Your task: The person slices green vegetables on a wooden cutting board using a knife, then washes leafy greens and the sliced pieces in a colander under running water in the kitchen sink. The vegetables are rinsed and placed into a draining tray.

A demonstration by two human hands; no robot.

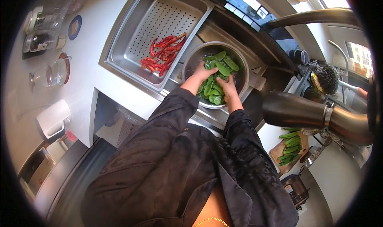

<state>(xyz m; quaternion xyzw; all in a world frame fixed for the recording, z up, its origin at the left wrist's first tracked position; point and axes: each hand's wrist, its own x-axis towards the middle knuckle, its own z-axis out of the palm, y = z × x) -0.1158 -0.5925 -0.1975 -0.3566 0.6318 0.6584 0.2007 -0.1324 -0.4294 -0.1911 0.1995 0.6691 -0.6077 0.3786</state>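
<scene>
Both my hands are inside a round metal bowl (246, 77) holding flat green pods (230, 62), which look like snow peas, and some water. My left hand (206, 73) has its fingers down among the pods, its thumb lying across them. Opposite it, my right hand (229, 88) cups pods from the right side, thumb pointing up the bowl. The pods hide most fingertips. The bowl stands in the sink area, just right of a perforated stainless steel pan (143, 20) with dried red chillies (166, 53) in its near right corner.
A large metal faucet (296, 110) juts in from the right, near the bowl. Beyond it are a steel-wool scrubber (326, 77) and a cutting board (276, 152) with green vegetables (290, 147). Glass jars (45, 20), a glass jug (55, 73) and a white kettle (54, 116) stand left.
</scene>
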